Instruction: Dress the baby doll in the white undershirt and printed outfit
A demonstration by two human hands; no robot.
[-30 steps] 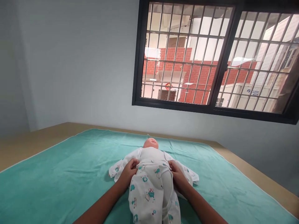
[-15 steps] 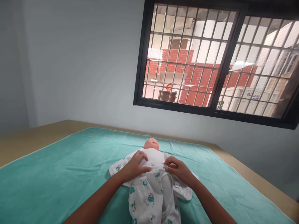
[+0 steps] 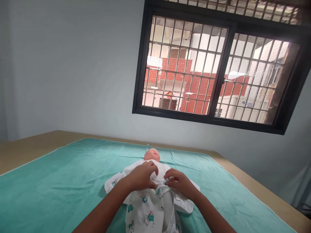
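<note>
1. The left hand (image 3: pixel 142 177) is palm down over the front of the doll, its fingers (image 3: pixel 155 169) curved and clearly parted from the thumb. No cloth shows in that gap as gripped.
2. The right hand (image 3: pixel 182 186) reaches in from the other side, its fingers (image 3: pixel 169 173) bent, with a narrow gap between index finger and thumb. Their tips are at the upper edge of the printed clothing; whether they touch the cloth, I cannot tell.
3. The doll lies on its back, its pink head (image 3: pixel 152 155) just beyond the fingers of the left hand.
4. White clothing (image 3: pixel 145 210) with teal prints covers the doll from below both sets of fingers toward the wearer. Plain white fabric shows between and beyond the fingers.
5. One sleeve (image 3: pixel 112 183) spreads out to the left of the left fingers. On the other side, a white flap (image 3: pixel 185 205) lies nearer the wearer than the right fingers, beside the right forearm.
6. Under the doll and all around the fingers is a green cloth (image 3: pixel 60 184), spread on a tan worktop (image 3: pixel 31 142) whose borders show well away from the fingers.
7. Far beyond the fingers stands a pale wall (image 3: pixel 73 71) with a dark-framed window (image 3: pixel 138 77), metal bars and red brick behind its glass.
</note>
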